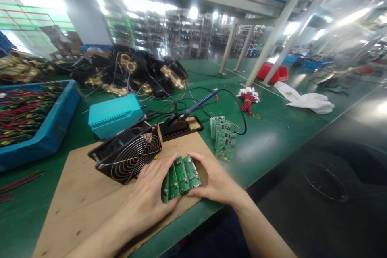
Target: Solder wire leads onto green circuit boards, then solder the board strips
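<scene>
A green circuit board panel point(181, 177), made up of several strips side by side, is held between my two hands above the brown board point(81, 193). My left hand point(154, 187) grips its left side, with the fingers along the far edge and the thumb at the near edge. My right hand point(213, 179) pinches the right end between thumb and fingers. Just left of my left fingers stands a black fan point(130, 153) with a wire guard. Beyond my right hand, a row of green circuit boards point(223, 139) stands on the green table.
A soldering iron point(201, 102) rests in its stand point(172, 129) behind the brown board. A teal box point(115, 115) and a blue bin point(57, 129) of wired parts are left. Red-and-white wire bundle point(248, 100), white cloth point(311, 100) and red bin point(273, 72) lie right.
</scene>
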`<state>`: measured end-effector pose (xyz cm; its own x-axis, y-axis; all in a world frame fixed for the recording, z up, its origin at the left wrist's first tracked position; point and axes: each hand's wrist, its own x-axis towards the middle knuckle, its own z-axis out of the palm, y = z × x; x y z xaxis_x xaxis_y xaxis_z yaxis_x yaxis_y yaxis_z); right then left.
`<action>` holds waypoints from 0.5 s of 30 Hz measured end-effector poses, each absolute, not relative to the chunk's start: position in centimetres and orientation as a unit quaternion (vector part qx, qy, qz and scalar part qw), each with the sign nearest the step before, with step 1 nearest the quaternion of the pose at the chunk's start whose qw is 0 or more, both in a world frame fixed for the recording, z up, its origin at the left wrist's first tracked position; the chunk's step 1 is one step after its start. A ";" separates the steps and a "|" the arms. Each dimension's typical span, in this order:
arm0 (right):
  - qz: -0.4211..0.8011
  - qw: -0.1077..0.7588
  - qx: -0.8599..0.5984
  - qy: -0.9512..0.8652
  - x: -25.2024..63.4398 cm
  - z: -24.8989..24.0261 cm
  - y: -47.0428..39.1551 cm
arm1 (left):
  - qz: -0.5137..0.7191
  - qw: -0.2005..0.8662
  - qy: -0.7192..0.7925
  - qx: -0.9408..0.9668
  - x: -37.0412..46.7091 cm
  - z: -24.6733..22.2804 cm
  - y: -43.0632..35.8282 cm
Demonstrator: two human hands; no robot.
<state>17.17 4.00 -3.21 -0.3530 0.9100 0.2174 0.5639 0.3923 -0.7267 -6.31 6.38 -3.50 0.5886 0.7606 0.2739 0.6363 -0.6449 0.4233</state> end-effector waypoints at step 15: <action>0.263 0.291 -0.431 -0.813 16.3 -2.6 4.2 | 0.213 0.194 0.372 0.882 -7.2 -4.0 6.8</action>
<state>16.33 4.23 -2.61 -0.4588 0.8539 0.2457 0.5480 0.4896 -0.6783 -7.17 6.77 -3.96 0.6325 0.7389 0.2323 0.5733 -0.6482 0.5011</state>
